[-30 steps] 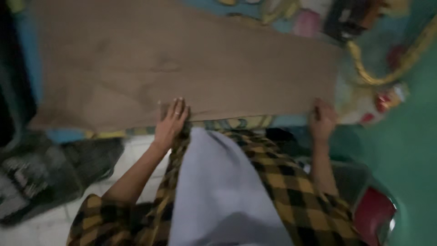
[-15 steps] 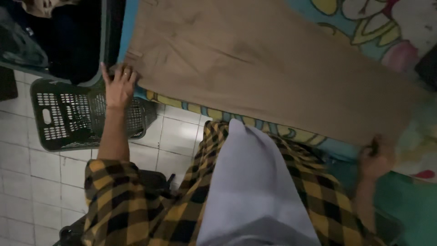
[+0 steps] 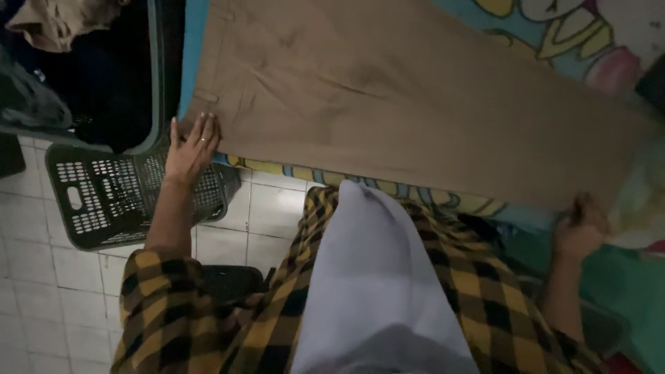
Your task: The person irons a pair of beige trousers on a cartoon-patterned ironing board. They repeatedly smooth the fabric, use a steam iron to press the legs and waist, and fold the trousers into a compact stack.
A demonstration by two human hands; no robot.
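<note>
I see the brown trousers [image 3: 415, 104] spread flat across a cartoon-print bedsheet [image 3: 554, 34], filling the frame from 11 to 3 o'clock. My left hand [image 3: 190, 149] lies released, fingers splayed, on the waistband corner at 9 o'clock. My right hand [image 3: 580, 228] is clenched on the hem edge at 4 o'clock. A black laundry basket [image 3: 104, 201] sits on the tiled floor [image 3: 41, 277] at 8 o'clock.

Both arms reach forward, spread wide. The left hand [image 3: 190, 147] lies flat at centre left, fingers extended and together. The right hand [image 3: 580, 228], at lower right, is curled closed.
</note>
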